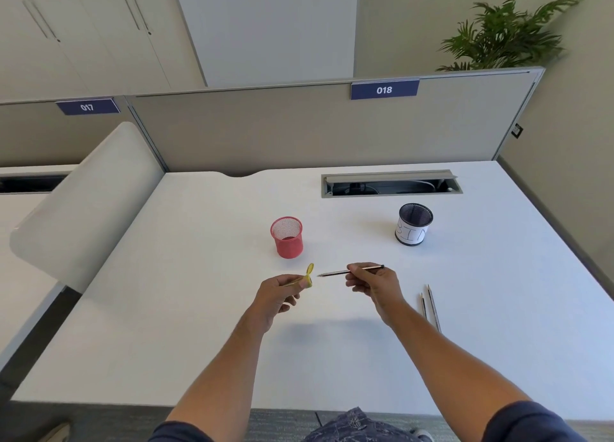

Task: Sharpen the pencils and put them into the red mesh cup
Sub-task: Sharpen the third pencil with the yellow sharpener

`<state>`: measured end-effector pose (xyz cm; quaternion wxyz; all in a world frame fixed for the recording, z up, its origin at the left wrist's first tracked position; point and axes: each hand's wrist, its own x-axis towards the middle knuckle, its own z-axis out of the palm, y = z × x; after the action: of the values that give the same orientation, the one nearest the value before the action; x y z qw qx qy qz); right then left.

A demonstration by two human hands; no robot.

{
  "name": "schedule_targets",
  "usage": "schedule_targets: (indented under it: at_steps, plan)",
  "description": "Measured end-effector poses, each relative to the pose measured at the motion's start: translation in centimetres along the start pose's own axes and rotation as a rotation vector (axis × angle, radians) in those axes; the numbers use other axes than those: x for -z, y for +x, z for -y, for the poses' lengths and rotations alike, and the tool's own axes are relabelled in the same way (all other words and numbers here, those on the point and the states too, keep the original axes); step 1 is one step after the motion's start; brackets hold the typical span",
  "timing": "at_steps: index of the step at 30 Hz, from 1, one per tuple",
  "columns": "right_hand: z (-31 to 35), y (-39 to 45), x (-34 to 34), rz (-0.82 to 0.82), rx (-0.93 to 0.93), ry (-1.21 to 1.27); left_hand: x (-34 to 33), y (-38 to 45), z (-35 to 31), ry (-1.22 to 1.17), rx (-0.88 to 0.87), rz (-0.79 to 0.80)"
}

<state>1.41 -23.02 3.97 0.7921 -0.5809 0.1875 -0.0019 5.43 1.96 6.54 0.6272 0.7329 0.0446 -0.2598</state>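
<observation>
Evidently sharpening was in hand: left hand (277, 292) gripped the yellow sharpener (308, 277), right hand (368, 280) pinched a pencil (332, 272); its tip, just short of the sharpener, needed aligned insertion.

This is an open-plan office, a row of numbered workstations. A white desk (206, 308) fills the middle of the frame, backed by a grey fabric partition (299, 132) that carries a blue label reading 018 (384, 90); a second label, 017 (87, 107), marks the neighbouring bay at upper left. A cable tray (392, 184) with its flap raised is sunk into the desk near the partition, cords visible inside. Tall pale cabinets with slim bar handles (83, 26) line the wall at upper left. A potted palm (505, 33) rises behind the partition at upper right. Grey carpet shows along the bottom edge.
</observation>
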Motion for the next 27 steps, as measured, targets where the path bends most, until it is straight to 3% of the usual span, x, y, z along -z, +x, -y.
schedule_targets:
  at_steps: [8, 27]
  plan:
    - [-0.1, 0.5, 0.3, 0.082, -0.04, 0.117, 0.1, 0.4, 0.2, -0.012, 0.008, -0.004]
    - [0.0, 0.6, -0.4, 0.141, -0.082, 0.117, 0.5, 1.4, 1.0, -0.048, 0.046, 0.01]
